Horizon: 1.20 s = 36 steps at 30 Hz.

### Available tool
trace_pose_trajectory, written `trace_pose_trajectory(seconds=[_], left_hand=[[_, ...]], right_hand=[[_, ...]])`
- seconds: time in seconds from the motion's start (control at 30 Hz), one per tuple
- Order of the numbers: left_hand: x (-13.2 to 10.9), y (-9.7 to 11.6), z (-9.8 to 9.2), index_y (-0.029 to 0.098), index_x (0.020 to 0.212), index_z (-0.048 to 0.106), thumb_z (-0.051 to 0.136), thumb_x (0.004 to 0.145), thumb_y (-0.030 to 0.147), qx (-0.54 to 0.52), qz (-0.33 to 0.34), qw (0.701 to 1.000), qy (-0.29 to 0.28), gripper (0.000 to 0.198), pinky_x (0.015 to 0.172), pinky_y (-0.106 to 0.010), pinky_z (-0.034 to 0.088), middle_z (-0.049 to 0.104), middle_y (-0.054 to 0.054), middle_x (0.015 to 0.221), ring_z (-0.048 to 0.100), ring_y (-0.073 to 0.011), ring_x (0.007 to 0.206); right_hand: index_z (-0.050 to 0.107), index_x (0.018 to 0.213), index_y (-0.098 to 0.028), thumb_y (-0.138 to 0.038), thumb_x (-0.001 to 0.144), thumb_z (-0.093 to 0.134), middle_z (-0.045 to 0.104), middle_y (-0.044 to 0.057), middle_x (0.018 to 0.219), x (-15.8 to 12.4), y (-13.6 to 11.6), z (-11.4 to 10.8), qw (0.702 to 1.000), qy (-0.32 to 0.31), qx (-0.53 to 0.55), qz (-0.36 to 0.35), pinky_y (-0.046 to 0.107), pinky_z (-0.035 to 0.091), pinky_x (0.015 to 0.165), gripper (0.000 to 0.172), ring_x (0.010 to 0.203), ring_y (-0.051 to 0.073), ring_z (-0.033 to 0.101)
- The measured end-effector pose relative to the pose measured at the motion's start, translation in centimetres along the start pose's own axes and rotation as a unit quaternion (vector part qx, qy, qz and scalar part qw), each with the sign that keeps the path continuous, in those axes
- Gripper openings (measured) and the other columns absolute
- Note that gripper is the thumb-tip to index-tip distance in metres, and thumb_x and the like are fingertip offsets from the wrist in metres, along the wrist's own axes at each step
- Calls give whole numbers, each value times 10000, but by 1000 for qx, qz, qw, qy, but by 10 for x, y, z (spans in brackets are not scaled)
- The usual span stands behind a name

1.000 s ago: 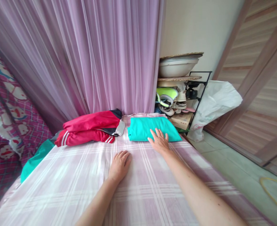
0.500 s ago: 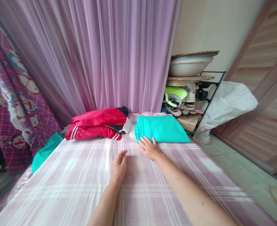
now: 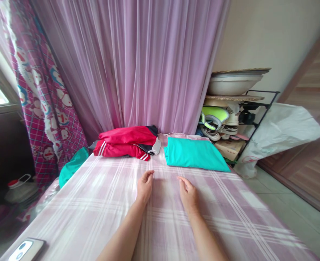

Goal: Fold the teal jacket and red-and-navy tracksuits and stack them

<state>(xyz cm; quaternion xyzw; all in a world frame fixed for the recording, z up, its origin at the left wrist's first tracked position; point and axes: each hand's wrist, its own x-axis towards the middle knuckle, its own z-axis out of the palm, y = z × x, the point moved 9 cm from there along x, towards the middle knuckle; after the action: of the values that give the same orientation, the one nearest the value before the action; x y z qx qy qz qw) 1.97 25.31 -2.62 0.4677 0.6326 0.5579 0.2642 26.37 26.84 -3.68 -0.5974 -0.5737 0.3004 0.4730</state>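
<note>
Palms facing each other, my two hands rest over the plaid bedsheet (image 3: 95,203) with a gap between them. My left hand (image 3: 145,185) has loosely curved fingers and holds nothing. My right hand (image 3: 188,194) is likewise empty, its fingers loosely extended. Just beyond the right hand lies a folded turquoise cloth (image 3: 196,154), apart from the fingertips. Farther off, ahead of the left hand, sits a bundled red jacket (image 3: 124,141) with white stripes and dark and grey parts. Neither hand touches these garments.
Another turquoise cloth (image 3: 73,166) hangs at the left edge. A phone (image 3: 26,250) lies at the near left corner. Purple curtains (image 3: 138,65) hang behind. On the right stand a shoe rack (image 3: 257,125) with shoes and basins (image 3: 233,85), and a white plastic bag (image 3: 287,127).
My right hand has come off the folded turquoise cloth and drawn back towards me. The left hand stays loosely curved over the sheet. The view has turned left, bringing the phone into sight.
</note>
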Motion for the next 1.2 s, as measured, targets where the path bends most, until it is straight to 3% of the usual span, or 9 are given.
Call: trace_pose_trajectory(seconds=[0.17,0.37,0.5,0.57,0.7,0.83,1.0,1.1,1.2], left_hand=[[49,8,-49,164,1009,704,554,820,279,73,-2,997,29,268,893,-372,552,759,-106,1025,715,-225,946],[139,51,-129,235,1128,717,641,789,265,238,48,968,70,349,1182,-493,272,570,-92,1431,425,-321,1389],[165,63,-106,265,1286,657,594,860,344,563,134,816,-20,438,1208,-523,178,356,-68,1606,230,-334,1500],[169,57,-94,255,1352,608,544,894,369,614,132,777,-48,476,1205,-539,163,347,-69,1611,222,-329,1503],[171,64,-87,251,1375,580,482,918,371,619,140,772,-38,483,1170,-545,209,517,-74,1501,391,-323,1407],[176,92,-103,220,1193,713,434,925,341,609,152,779,12,404,1044,-461,359,738,-108,1140,592,-306,1141],[184,116,-123,227,1175,713,432,912,326,603,119,787,60,397,926,-387,428,760,-96,1043,628,-281,1053],[175,110,-125,247,1250,673,476,888,318,584,90,806,38,418,882,-348,454,765,-72,1086,656,-264,1041],[150,94,-128,267,1109,748,492,880,344,574,83,814,6,352,822,-326,478,774,-49,1076,685,-265,995]], right_hand=[[720,893,-186,-597,734,555,778,145,944,7,22,-14,970,90,215,66,365,571,741,470,890,278,731],[726,888,-195,-620,745,544,779,134,904,7,11,-9,982,64,171,52,355,573,701,483,829,273,735],[734,880,-186,-625,756,523,780,146,894,6,6,-8,987,52,142,48,362,580,697,502,820,287,739],[738,878,-185,-622,762,516,780,147,889,6,4,-8,989,50,131,46,366,583,701,504,818,289,741],[741,883,-184,-619,772,505,781,150,886,7,3,-6,991,45,119,38,368,585,706,508,800,287,742],[744,895,-183,-598,791,479,781,148,888,8,2,-4,993,36,107,30,362,578,689,503,807,285,742],[737,894,-200,-553,792,454,783,129,885,8,1,-1,995,23,96,28,363,573,703,464,814,277,741],[733,897,-205,-543,793,446,783,124,893,9,1,0,995,16,96,30,367,571,720,455,816,275,740],[735,897,-203,-546,789,441,782,126,898,9,1,1,995,9,97,35,370,571,726,464,815,276,739]])
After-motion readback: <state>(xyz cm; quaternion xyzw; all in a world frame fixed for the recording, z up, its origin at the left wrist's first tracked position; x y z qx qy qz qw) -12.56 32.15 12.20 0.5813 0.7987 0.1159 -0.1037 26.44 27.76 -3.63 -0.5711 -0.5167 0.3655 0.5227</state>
